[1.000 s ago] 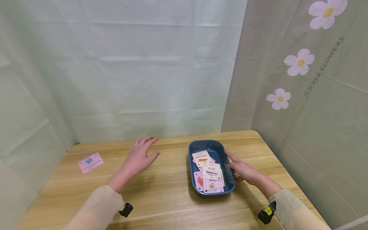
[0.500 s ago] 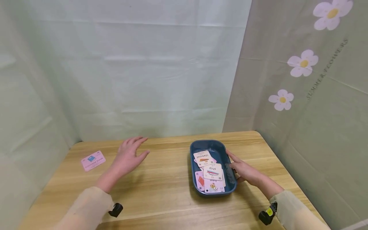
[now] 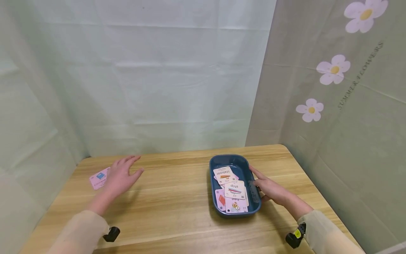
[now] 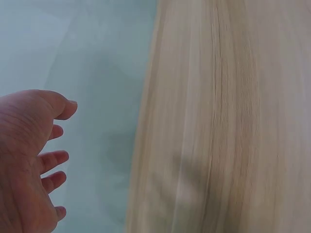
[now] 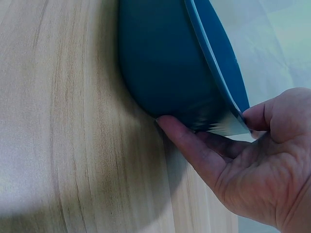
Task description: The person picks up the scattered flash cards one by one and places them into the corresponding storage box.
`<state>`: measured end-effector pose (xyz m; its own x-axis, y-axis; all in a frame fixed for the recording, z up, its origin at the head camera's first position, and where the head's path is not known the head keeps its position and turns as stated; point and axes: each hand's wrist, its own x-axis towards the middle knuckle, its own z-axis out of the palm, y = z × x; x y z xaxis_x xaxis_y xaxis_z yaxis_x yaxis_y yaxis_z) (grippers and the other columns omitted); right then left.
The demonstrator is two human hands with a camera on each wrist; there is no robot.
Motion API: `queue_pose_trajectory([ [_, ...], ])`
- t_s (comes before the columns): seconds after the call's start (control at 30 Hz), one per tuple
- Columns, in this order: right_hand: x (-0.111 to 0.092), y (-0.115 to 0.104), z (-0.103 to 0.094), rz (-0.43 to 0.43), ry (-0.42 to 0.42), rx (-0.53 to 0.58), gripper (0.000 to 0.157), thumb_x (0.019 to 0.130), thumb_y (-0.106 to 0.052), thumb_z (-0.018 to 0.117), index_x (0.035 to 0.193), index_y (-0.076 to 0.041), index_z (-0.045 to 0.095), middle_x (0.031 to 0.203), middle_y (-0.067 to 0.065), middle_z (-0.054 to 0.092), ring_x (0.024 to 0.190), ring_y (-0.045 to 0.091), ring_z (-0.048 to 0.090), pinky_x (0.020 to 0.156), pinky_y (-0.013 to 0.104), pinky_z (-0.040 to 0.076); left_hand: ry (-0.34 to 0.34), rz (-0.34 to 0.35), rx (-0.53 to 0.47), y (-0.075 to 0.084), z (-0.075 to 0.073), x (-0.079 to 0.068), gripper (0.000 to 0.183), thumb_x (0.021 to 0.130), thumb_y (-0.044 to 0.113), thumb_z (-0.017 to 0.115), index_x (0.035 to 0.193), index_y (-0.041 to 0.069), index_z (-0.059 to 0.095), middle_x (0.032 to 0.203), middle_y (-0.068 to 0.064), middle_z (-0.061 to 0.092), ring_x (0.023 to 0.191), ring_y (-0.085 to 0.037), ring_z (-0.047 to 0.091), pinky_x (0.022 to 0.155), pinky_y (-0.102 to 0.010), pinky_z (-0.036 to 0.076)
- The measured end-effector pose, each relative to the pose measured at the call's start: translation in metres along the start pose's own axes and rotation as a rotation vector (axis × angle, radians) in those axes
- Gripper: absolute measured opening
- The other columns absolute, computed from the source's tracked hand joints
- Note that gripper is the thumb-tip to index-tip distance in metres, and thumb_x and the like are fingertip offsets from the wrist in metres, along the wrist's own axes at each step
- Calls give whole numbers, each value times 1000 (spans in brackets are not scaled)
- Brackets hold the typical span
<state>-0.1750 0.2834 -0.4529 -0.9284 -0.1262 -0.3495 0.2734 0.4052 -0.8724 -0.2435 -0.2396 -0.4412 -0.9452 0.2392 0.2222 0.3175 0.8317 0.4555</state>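
A dark blue tray (image 3: pixel 213 192) stands on the right half of the table with several picture cards in it. Among them are a lifeboat card (image 3: pixel 223 175), a ship card (image 3: pixel 234 190) and a bee card (image 3: pixel 236 205). My right hand (image 3: pixel 273 190) grips the tray's right side, thumb at the rim and fingers against the outer wall, as the right wrist view also shows. At the left, my left hand (image 3: pixel 120 180) hovers with loosely spread fingers, holding nothing. It partly hides a pink card (image 3: pixel 99 178) with a blue book picture. In the left wrist view that hand (image 4: pixel 24 160) shows no card.
The wooden table (image 3: pixel 171 197) ends at a pale curtain (image 3: pixel 177 88) behind it. Another curtain with printed flowers (image 3: pixel 334 69) hangs along the right side.
My left hand has moved leftward toward the pink card and now covers part of it. The right hand stays on the tray, and the cards in it have not moved.
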Motion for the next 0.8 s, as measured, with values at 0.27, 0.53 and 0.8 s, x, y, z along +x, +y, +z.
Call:
queue_pose_trajectory([
  [0.27,0,0,0,-1,-1,3,71,104,-13,42,166,-29,13,166,25,14,125,44,51,70,52,60,-6,-29,23,-27,-4,-2,67,104,45,56,152,-1,43,151,-34,38,134,-63,28,104,-77,23],
  [0.53,1,0,0,5,1,-2,70,104,-14,42,166,-29,13,166,25,15,125,44,51,71,53,60,-13,-89,96,-53,-10,-9,69,104,48,52,151,-1,42,149,-36,37,129,-65,30,97,-83,24],
  [0.8,0,-2,0,14,-1,-12,69,105,-14,41,166,-29,12,167,25,11,130,48,46,74,54,59,8,-93,123,-74,-15,-11,65,103,42,55,146,-5,45,144,-40,41,124,-67,34,97,-78,29],
])
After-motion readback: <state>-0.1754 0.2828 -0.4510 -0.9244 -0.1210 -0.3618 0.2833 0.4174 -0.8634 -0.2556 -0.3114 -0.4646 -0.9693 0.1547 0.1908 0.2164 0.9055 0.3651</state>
